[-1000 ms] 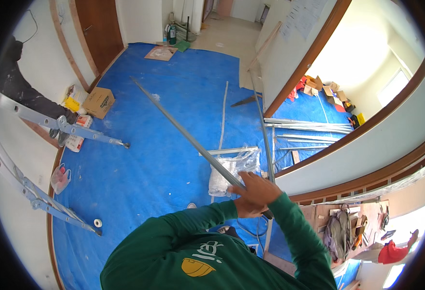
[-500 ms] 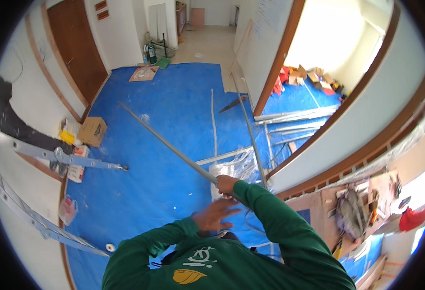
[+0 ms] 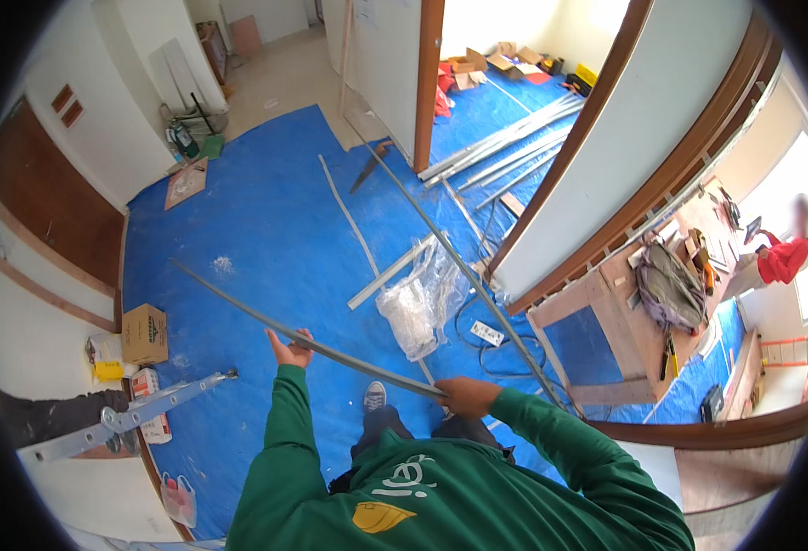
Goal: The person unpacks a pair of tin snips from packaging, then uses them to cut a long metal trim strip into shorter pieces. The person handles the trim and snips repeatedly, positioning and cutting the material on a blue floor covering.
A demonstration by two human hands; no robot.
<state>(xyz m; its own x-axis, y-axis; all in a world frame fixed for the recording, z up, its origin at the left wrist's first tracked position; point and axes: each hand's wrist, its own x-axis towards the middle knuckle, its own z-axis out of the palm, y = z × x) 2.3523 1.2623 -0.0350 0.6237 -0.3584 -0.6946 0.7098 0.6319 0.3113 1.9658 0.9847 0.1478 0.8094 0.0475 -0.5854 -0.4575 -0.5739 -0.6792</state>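
A long, slim grey strip (image 3: 358,361) slants across in front of me, its far end out over the floor to the left. My right hand (image 3: 470,398) is closed round its near end. Further along, my left hand (image 3: 291,350) meets the strip from below, palm up, with the thumb stretched away from the fingers; a firm hold does not show there. Beneath and beyond the strip, a clear plastic bag with white contents (image 3: 413,317) lies on the blue floor sheet (image 3: 266,220). A white power strip (image 3: 486,332) with dark cable rests to its right.
Another long strip (image 3: 431,225) runs along the floor beside the doorway, near a handsaw (image 3: 367,172). Metal lengths (image 3: 505,142) lie in the side room. Left stand a ladder (image 3: 169,395), someone's dark-clothed leg (image 3: 50,418) and a cardboard box (image 3: 144,335). A backpack (image 3: 668,286) and a person in red (image 3: 783,260) are right.
My left hand has moved left and forward from near my body to the strip. My right hand has lowered toward me with the strip's near end. The view has turned to the right.
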